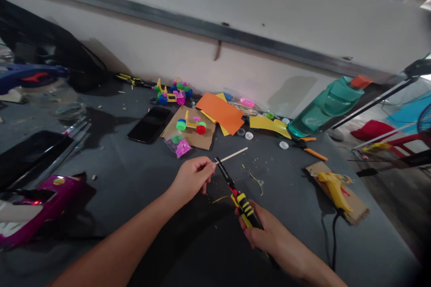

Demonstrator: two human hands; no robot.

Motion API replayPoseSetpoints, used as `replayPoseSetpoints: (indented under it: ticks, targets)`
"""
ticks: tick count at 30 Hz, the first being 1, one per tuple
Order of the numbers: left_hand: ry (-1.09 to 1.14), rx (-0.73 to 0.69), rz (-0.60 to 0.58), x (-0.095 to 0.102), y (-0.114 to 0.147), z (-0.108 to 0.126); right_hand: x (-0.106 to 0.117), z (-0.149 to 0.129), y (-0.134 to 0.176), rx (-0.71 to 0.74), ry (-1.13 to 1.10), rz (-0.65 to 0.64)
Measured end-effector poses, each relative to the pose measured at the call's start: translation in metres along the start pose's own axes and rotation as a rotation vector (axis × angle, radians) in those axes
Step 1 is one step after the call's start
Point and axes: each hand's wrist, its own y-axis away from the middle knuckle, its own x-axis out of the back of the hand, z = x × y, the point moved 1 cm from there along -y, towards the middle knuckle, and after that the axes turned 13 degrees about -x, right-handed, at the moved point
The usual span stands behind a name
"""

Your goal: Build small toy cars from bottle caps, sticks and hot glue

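A thin pale stick is pinched at its near end between the thumb and fingers of my left hand. My right hand is wrapped round the yellow and black handles of a pair of pliers. The dark jaws of the pliers meet the stick right beside my left fingertips; whether they are closed on it I cannot tell. Thin yellow strips and small scraps lie on the dark table near the tool.
Beyond my hands a small wheeled toy stands on cardboard, beside a phone and orange paper. To the right are a green bottle, orange-handled pliers and a yellow glue gun with a cord. A purple device sits left.
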Motion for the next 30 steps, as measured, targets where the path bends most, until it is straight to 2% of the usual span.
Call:
replayPoseSetpoints:
  ticks: [7,17,30]
  targets:
    - [0.150,0.018,0.052,0.0015,0.0005,0.0029,-0.0036,0.0031,-0.0025,0.035,-0.050,0.045]
    - [0.124,0.007,0.035,-0.0011,-0.0004,-0.0011,-0.0060,0.0033,-0.0017,0.044,-0.071,0.022]
    - [0.164,0.023,0.046,-0.0027,-0.0020,-0.0005,-0.0075,0.0005,-0.0037,-0.020,-0.098,0.006]
